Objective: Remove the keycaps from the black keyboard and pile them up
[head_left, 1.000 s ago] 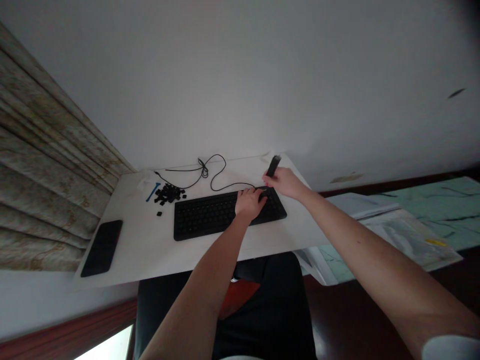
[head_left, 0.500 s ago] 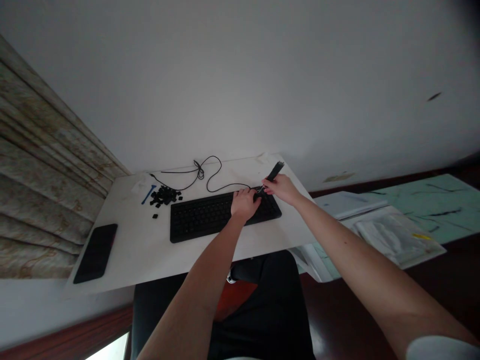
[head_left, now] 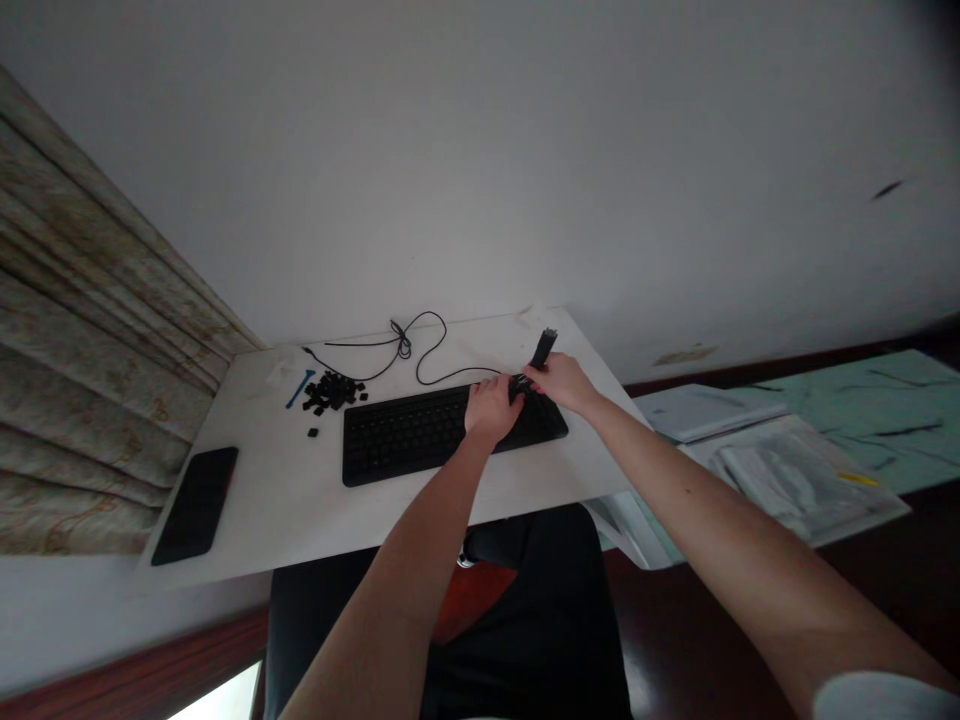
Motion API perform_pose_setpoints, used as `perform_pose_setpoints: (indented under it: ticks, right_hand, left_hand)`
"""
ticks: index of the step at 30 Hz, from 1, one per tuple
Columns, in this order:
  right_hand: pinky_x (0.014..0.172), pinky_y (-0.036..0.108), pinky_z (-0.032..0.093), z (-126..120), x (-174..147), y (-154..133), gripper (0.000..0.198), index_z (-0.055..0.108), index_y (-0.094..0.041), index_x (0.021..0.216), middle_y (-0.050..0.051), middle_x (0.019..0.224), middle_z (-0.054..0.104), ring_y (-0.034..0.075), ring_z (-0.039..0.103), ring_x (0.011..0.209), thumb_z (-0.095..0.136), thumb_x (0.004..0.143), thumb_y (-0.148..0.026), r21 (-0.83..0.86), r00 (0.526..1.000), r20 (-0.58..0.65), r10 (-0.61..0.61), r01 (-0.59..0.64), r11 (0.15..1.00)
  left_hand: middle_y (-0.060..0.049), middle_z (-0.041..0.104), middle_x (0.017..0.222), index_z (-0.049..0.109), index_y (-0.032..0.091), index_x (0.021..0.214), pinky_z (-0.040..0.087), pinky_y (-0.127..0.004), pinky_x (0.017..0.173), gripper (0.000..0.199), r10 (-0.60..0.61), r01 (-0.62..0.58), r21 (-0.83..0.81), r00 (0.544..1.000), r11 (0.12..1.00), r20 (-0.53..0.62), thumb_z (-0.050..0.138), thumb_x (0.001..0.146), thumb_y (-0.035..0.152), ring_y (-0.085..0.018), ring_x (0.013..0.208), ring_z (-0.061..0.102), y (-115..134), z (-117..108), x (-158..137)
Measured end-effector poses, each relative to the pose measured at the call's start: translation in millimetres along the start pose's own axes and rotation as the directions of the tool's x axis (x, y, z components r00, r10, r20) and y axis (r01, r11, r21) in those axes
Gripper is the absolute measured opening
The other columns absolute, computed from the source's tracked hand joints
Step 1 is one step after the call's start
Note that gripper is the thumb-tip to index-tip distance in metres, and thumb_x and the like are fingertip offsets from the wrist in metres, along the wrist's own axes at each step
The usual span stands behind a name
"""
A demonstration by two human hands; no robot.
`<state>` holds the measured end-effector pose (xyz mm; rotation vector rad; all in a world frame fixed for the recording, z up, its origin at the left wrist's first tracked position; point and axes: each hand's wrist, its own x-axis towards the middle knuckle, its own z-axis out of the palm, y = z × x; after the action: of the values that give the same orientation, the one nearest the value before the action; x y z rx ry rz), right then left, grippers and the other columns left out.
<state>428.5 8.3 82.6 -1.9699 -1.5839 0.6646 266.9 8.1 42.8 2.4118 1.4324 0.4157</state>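
Observation:
The black keyboard (head_left: 405, 437) lies on the white table. My left hand (head_left: 491, 408) rests on its right half, fingers stretched toward the back edge and the thumb held apart, near the tool's lower end. In my closed right hand (head_left: 561, 380) is a black keycap puller (head_left: 543, 347) with what look like bristles at its top. Its thin metal wires point down at the keys between my two hands. Exactly what the wires touch is too small to make out. Several loose black keycaps (head_left: 330, 390) are piled at the left, beyond the keyboard.
A blue stick-like tool (head_left: 301, 389) lies beside the pile. Behind the keyboard runs its looped cable (head_left: 431, 350). A black phone (head_left: 196, 505) lies at the table's left edge. The wall rises behind; right of the table is a marble-patterned surface (head_left: 892, 420) with packaging.
My right hand has tipped the keycap puller more upright, its top swinging left. The left hand stays on the keyboard. The whole view has shifted slightly.

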Motion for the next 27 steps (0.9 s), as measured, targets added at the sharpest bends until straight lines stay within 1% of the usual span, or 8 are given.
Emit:
perform_pose_setpoints:
  ticks: [2,6,9,13,18,23,25,27]
  right_hand:
    - [0.062,0.026,0.058,0.0,0.7,-0.1,0.017,0.069,-0.015,0.08,0.011,0.075,0.077,0.022,0.076,0.067,0.066,0.092,-0.026,-0.019,1.0,0.008,0.0,0.0,1.0]
    - [0.058,0.025,0.058,2.2,0.0,1.3,0.016,0.071,-0.015,0.083,0.011,0.08,0.078,0.021,0.076,0.067,0.065,0.093,-0.026,0.092,0.998,0.05,0.034,-0.038,0.995]
    - [0.063,0.027,0.06,2.7,1.2,4.0,0.012,0.072,-0.015,0.085,0.01,0.079,0.077,0.021,0.076,0.069,0.066,0.092,-0.023,0.108,0.997,0.078,-0.009,0.001,0.994]
    - [0.068,0.027,0.06,2.7,4.3,10.8,0.009,0.072,-0.016,0.09,0.006,0.077,0.076,0.019,0.075,0.071,0.067,0.091,-0.023,0.131,0.99,0.115,-0.077,0.062,0.989]
    - [0.07,0.026,0.059,4.9,8.0,16.8,0.009,0.072,-0.016,0.09,0.005,0.078,0.076,0.017,0.073,0.069,0.066,0.091,-0.023,0.148,0.987,0.124,-0.102,0.083,0.986]
    - [0.066,0.024,0.056,2.0,14.0,9.9,0.01,0.072,-0.016,0.088,0.005,0.076,0.075,0.017,0.072,0.069,0.065,0.091,-0.022,0.069,0.979,0.169,-0.112,0.101,0.992]
    - [0.067,0.024,0.054,0.0,15.4,3.8,0.012,0.073,-0.016,0.086,0.006,0.077,0.075,0.018,0.073,0.072,0.065,0.092,-0.023,-0.021,0.974,0.186,-0.129,0.135,0.991]
    - [0.072,0.025,0.054,-0.1,14.9,-4.0,0.013,0.074,-0.016,0.086,0.008,0.084,0.077,0.021,0.074,0.08,0.066,0.091,-0.025,-0.16,0.971,0.188,-0.146,0.177,0.971]
  left_hand:
    - [-0.01,0.07,0.119,0.056,0.021,0.125,0.042,-0.042,0.101,0.032,0.004,-0.004,-0.001,1.0,1.0,0.001,0.052,0.101,0.04,-0.027,0.117,0.061,-0.4,0.1,0.1]
    - [-0.009,0.068,0.122,0.06,0.023,0.122,0.043,-0.042,0.1,0.028,0.026,-0.026,0.011,1.0,1.0,-0.001,0.051,0.101,0.04,-0.027,0.117,0.06,-1.4,1.4,0.5]
    - [-0.009,0.067,0.122,0.063,0.023,0.117,0.043,-0.042,0.1,0.026,0.047,-0.047,0.03,0.999,0.998,0.002,0.051,0.101,0.04,-0.027,0.116,0.059,-1.8,2.1,0.5]
    - [-0.009,0.066,0.122,0.064,0.024,0.118,0.043,-0.043,0.1,0.028,0.053,-0.053,0.049,0.999,0.997,0.004,0.05,0.101,0.041,-0.027,0.116,0.058,-1.8,2.1,-0.1]
    - [-0.008,0.066,0.122,0.064,0.025,0.118,0.043,-0.043,0.1,0.028,0.062,-0.063,0.055,0.998,0.996,0.011,0.049,0.102,0.042,-0.027,0.116,0.058,-2.0,2.0,-0.4]
    - [-0.008,0.066,0.121,0.064,0.024,0.119,0.043,-0.043,0.099,0.028,0.057,-0.056,0.061,0.998,0.997,0.0,0.049,0.101,0.041,-0.027,0.116,0.058,-2.4,2.8,-0.2]
    - [-0.008,0.067,0.121,0.063,0.024,0.119,0.044,-0.043,0.099,0.028,0.058,-0.058,0.06,0.998,0.997,-0.004,0.049,0.101,0.041,-0.027,0.115,0.059,-2.8,3.2,-0.1]
    - [-0.008,0.067,0.12,0.063,0.024,0.12,0.043,-0.043,0.099,0.029,0.062,-0.061,0.061,0.998,0.996,-0.002,0.049,0.101,0.041,-0.028,0.115,0.059,-3.0,3.5,0.0]
